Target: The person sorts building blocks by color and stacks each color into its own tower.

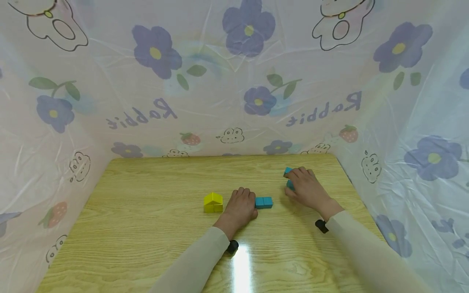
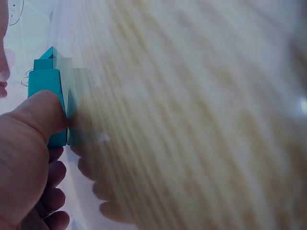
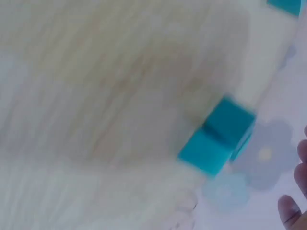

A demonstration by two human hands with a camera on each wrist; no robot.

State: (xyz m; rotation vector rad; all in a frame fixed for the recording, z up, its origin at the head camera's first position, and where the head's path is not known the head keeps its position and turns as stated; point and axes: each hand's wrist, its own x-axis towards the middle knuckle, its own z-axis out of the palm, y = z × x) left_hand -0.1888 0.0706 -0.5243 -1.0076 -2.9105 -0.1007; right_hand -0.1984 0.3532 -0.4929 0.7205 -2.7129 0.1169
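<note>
In the head view, my left hand (image 1: 239,207) lies low on the table at the left end of a row of blue blocks (image 1: 264,202). Its thumb presses the near side of a blue block (image 2: 45,84) in the left wrist view, with the other fingers curled behind. My right hand (image 1: 307,189) reaches over the back right, thumb spread from the fingers, around a blue block (image 1: 290,185). Just beyond is another blue block (image 1: 288,171), partly covered by the fingers. In the blurred right wrist view, the fingertips (image 3: 289,208) stand apart from two adjoining blue blocks (image 3: 218,136).
Left of my left hand stands a small house shape of yellow blocks (image 1: 213,202) with a peaked top. The wood-grain table (image 1: 146,228) is bordered at the back and sides by a flower-printed sheet (image 1: 205,101).
</note>
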